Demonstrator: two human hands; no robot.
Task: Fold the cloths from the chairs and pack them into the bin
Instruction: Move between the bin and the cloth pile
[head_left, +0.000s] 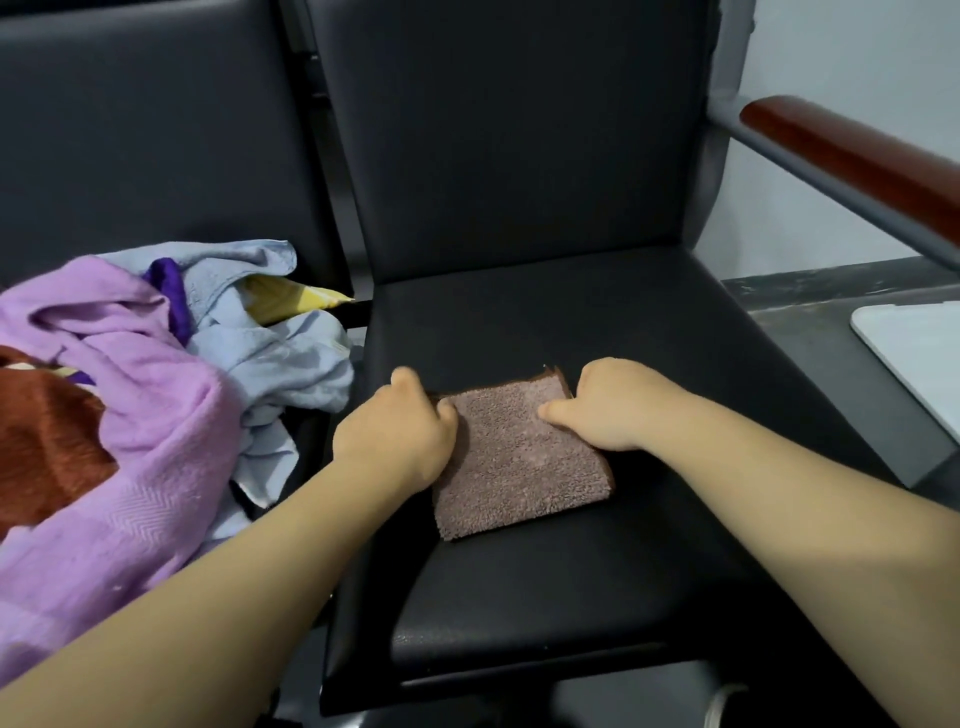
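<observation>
My left hand (400, 431), right hand (613, 405) pinch far corners of folded cloth (524, 467), centre frame, flat on seat (571, 597); pile (156, 395) left.

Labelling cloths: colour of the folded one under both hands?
Folded terry cloth: mauve-brown, brown edging; head view.

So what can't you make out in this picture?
Head view only:
- Left hand and right hand: the fingers curl at the far edge of the folded brown-pink terry cloth, and the knuckles hide their tips.
- Heap of crumpled cloths on the left black chair: cut off by the left edge and overlapping, so it cannot be counted.
- White flat object: cut off by the right edge; whether it belongs to the bin is unclear.
</observation>
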